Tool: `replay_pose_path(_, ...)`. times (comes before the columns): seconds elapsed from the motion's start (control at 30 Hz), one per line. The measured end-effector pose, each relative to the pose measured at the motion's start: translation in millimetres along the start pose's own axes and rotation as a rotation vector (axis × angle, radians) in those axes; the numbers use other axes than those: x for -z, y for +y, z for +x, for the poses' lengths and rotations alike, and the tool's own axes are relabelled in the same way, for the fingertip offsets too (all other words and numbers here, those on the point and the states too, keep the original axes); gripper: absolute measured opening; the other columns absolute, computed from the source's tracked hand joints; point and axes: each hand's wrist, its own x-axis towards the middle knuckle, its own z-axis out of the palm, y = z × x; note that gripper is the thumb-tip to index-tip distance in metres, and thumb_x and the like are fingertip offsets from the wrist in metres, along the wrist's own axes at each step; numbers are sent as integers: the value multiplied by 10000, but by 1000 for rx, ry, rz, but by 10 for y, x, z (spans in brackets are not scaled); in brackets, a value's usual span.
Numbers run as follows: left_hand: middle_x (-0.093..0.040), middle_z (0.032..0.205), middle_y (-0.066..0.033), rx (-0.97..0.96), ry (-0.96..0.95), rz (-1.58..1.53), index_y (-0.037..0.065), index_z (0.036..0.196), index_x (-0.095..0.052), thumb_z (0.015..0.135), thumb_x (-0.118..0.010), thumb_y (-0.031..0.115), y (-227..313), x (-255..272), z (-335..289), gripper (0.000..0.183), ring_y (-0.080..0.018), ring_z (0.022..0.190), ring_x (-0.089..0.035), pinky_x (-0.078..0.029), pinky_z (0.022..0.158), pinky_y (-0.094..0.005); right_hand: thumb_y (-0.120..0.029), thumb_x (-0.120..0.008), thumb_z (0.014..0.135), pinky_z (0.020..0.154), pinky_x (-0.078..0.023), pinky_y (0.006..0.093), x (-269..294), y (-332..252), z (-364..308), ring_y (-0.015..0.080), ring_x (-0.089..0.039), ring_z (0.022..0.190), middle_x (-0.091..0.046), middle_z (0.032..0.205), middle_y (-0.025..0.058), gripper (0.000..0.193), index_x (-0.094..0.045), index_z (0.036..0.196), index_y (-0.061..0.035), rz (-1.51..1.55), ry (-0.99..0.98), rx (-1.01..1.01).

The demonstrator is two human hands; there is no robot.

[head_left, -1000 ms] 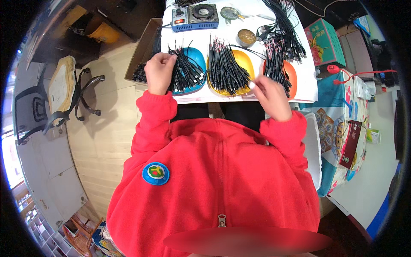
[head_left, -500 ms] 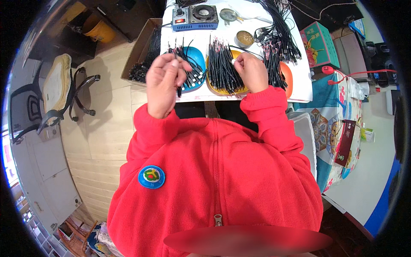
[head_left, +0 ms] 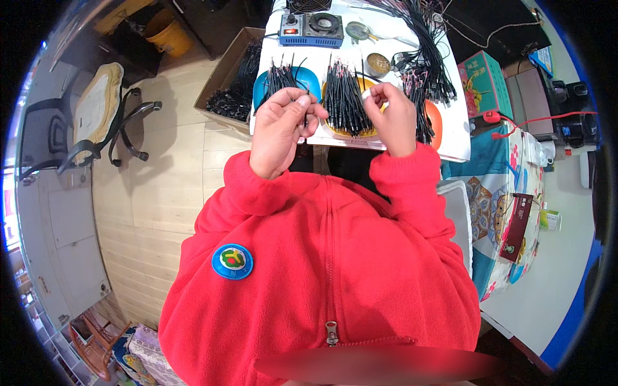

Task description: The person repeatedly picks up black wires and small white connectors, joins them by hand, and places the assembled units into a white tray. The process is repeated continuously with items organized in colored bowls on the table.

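Note:
My left hand (head_left: 283, 132) is closed, thumb against the fingers, on a thin black cable (head_left: 306, 116) at the table's near edge. My right hand (head_left: 394, 122) is closed in a pinch beside the yellow tray (head_left: 370, 84); something white shows at its fingertips, and what it grips, if anything, I cannot make out. A thick bundle of short black cables (head_left: 346, 103) with reddish wire ends lies in the yellow tray. More black cables (head_left: 279, 78) lie in the blue tray (head_left: 261, 90) behind my left hand.
An orange tray (head_left: 435, 122) sits under more cables (head_left: 415, 96) on the right. Farther back stand a blue metal device (head_left: 311, 40) with a round top, a small bowl (head_left: 378, 64) and a round tin (head_left: 357, 30). A cardboard box (head_left: 222, 71) of cables stands left of the table.
The view has shifted, so the table sits farther right. My left hand has come nearer the right one, and the black cable now shows in its fingers. The right hand stays pinched.

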Motion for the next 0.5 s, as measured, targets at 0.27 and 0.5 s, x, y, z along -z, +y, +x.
replay_pose_path(0.27,-635,1097,-129,-148,-21,4,-27,1053,-584,942,-523,35,-70,-229,-143,141,-200,1024,-619,-553,837,-336,-13,-639,752,522,-475,266,126,-677,-577,155,-592,609,-575,760,81,114,-554,828,-4,415,-187,-54)
replay_pose_path(0.5,-644,1071,-119,-178,-62,89,-33,1077,-594,942,-532,51,-79,-244,-251,170,-170,1003,-618,-535,845,-297,-21,-647,751,504,-461,268,85,-679,-653,165,-574,580,-580,769,85,117,-561,831,-14,357,-198,11)
